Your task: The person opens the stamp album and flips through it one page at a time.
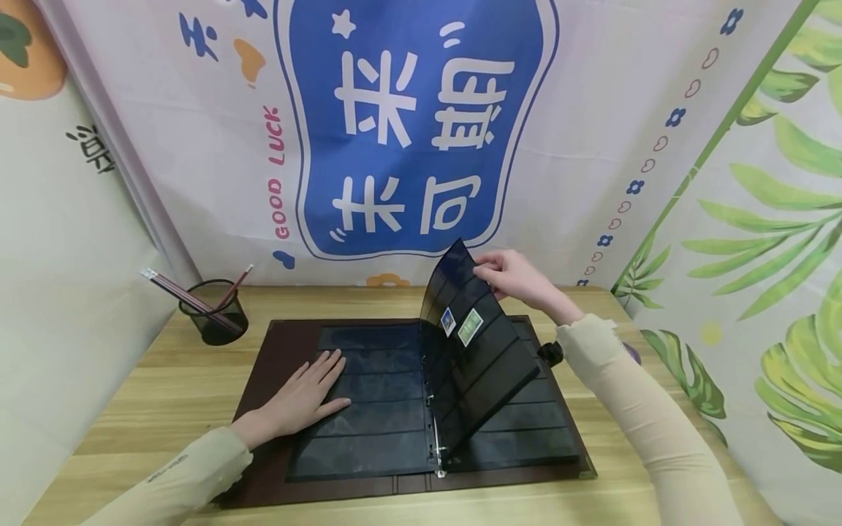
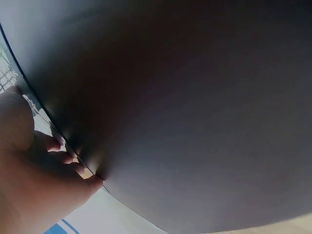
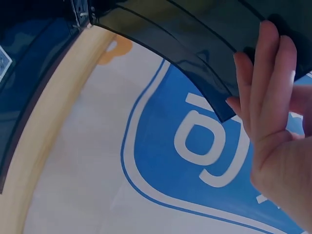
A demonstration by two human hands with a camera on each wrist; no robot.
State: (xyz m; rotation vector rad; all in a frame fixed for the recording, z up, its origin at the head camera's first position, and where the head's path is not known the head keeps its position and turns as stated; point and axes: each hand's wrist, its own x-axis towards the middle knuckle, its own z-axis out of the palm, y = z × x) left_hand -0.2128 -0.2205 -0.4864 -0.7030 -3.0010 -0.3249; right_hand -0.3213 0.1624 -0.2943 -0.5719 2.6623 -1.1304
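A stamp album with a dark brown cover (image 1: 263, 372) lies spread on the table, its black pocket pages on metal rings (image 1: 439, 453). My left hand (image 1: 299, 394) rests flat on the left page (image 1: 381, 424), fingers spread and thumb out to the side. At the far outer edge of a raised page (image 1: 487, 372), my right hand (image 1: 516, 281) pinches the sheet, which stands tilted and bent over the right side. The raised page bears a blue stamp (image 1: 448, 321) and a green stamp (image 1: 470, 327). In the right wrist view, fingers (image 3: 268, 83) lie along the sheet near its corner.
A black mesh pen cup (image 1: 224, 329) with several pencils (image 1: 191, 298) stands at the left rear. A small black object (image 1: 550, 354) sits by the album's right edge. A printed cloth (image 1: 592, 109) hangs behind the wooden table (image 1: 158, 387).
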